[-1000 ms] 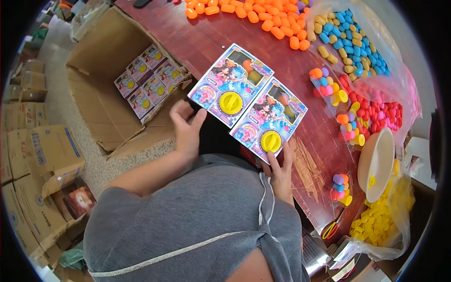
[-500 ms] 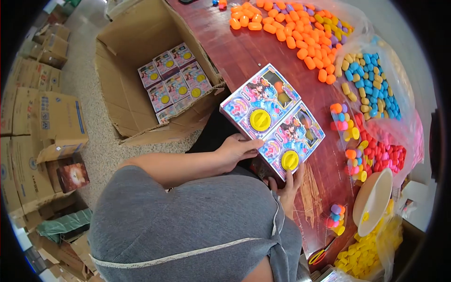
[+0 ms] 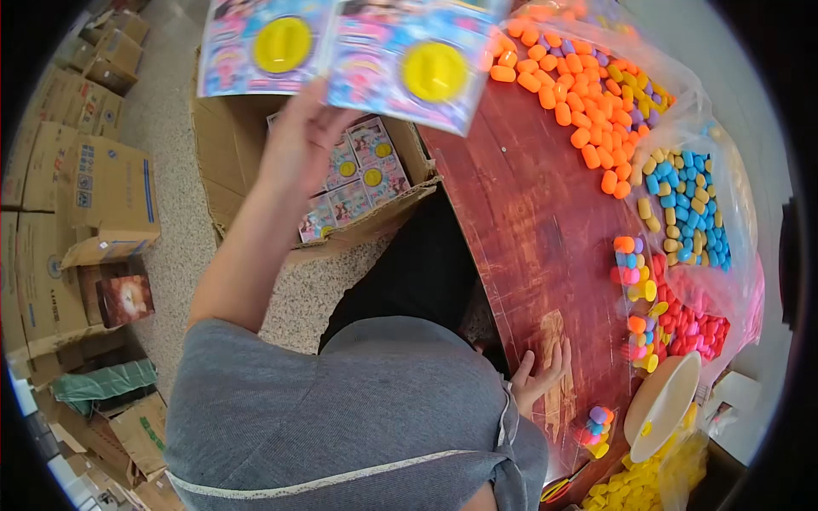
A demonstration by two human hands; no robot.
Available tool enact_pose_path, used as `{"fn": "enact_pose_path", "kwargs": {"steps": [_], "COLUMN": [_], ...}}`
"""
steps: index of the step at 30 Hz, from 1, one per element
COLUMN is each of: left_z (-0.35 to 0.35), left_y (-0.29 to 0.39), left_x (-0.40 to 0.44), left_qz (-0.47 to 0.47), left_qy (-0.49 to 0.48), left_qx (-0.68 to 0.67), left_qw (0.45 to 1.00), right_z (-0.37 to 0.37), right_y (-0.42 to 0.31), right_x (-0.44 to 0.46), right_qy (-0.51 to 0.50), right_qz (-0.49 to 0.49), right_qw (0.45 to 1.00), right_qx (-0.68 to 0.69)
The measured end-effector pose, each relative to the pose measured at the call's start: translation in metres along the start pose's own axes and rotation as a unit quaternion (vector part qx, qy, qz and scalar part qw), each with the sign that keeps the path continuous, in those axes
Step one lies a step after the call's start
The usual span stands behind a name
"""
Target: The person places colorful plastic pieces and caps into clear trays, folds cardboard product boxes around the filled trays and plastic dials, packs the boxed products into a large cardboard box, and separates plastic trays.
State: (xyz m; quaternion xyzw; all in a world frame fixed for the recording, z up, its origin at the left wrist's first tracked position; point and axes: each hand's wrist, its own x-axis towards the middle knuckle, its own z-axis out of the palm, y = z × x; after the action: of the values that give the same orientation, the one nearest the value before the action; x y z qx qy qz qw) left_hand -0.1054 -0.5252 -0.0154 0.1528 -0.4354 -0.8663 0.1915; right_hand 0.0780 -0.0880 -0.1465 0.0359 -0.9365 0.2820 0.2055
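Observation:
My left hand point(image 3: 300, 136) grips two printed toy boxes point(image 3: 362, 89) side by side by their lower edge. Each box has a pink and blue picture front and a round yellow dial; their tops run out of view. They are held up over an open cardboard carton point(image 3: 223, 157). Inside that carton, rows of matching boxes point(image 3: 349, 204) lie with their dials upward. My right hand point(image 3: 542, 379) rests on the red-brown table point(image 3: 528, 247) near its front edge, fingers spread and holding nothing.
Orange capsules point(image 3: 588, 111) spread over the far table. Blue and tan capsules point(image 3: 682, 200) and red and pink pieces point(image 3: 690, 328) lie in clear bags at right. A cream bowl point(image 3: 665, 409), yellow pieces point(image 3: 635, 490) and small capsule bundles point(image 3: 596, 426) sit nearer. Brown cartons point(image 3: 106, 200) are stacked left.
The two toy boxes have moved up and left from the table edge to above the carton in my left hand. My right hand has let go of them and lies on the table.

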Motion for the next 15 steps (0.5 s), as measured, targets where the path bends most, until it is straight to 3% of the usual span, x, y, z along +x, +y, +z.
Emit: {"fn": "enact_pose_path", "kwargs": {"steps": [2, 4, 7, 9, 10, 12, 15], "left_z": [-0.038, -0.076, -0.150, -0.193, -0.201, -0.215, -0.222], "left_y": [0.002, -0.004, -0.023, -0.033, -0.026, -0.008, -0.010], "left_x": [0.029, 0.049, 0.074, 0.088, 0.096, 0.111, 0.138], "left_qz": [0.026, 0.015, -0.023, -0.069, -0.071, -0.142, -0.186], "left_qy": [0.042, 0.180, 0.251, 0.332, 0.331, 0.200, -0.039], "left_qx": [0.023, 0.030, 0.060, 0.212, 0.212, 0.515, 0.819], "left_qw": [0.999, 0.983, 0.966, 0.917, 0.917, 0.821, 0.541], "right_z": [0.001, 0.002, 0.003, 0.006, 0.007, 0.007, 0.008], "right_y": [-0.002, -0.004, -0.003, -0.001, -0.001, -0.004, -0.008], "right_x": [0.002, 0.005, 0.006, 0.006, 0.007, 0.009, 0.010], "right_qy": [-0.009, -0.020, -0.029, -0.032, -0.033, -0.040, -0.049], "right_qz": [0.009, 0.021, 0.021, 0.021, 0.021, 0.030, 0.040], "right_qw": [1.000, 0.999, 0.999, 0.999, 0.999, 0.998, 0.997], "right_qx": [-0.007, -0.014, -0.019, -0.024, -0.025, -0.032, -0.040]}}
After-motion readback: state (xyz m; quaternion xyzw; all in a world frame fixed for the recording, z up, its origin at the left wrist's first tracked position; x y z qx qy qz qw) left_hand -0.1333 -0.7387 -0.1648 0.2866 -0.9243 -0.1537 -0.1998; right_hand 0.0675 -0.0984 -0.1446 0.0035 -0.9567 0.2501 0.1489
